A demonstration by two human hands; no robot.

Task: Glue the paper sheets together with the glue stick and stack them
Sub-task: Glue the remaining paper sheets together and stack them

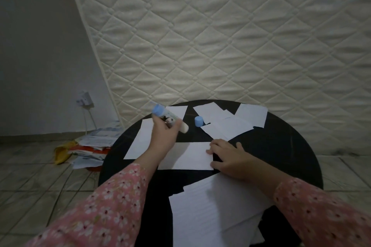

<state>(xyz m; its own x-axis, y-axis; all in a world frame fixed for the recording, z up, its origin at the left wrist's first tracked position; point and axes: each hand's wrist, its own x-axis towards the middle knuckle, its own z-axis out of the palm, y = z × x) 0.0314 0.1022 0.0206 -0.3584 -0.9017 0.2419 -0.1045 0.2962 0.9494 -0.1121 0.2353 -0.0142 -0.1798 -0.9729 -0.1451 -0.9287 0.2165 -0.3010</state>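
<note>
Two hands are busy: your left hand [165,128] grips the glue stick [170,120] (uncapped) above the table's [281,146] left edge; your right hand [230,158] presses flat fingers on the paper sheet [190,156] at the middle.

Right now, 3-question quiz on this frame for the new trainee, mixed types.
1. True or false: the glue stick has its cap on.
2. Which hand steadies the paper sheet in the middle of the table? A) left hand B) right hand
3. Fill in: the blue cap stands on the ____.

Key: 1 false, the glue tip is bare, held in the left hand's grip. 2 B, fingers on its right edge. 3 table.
</note>
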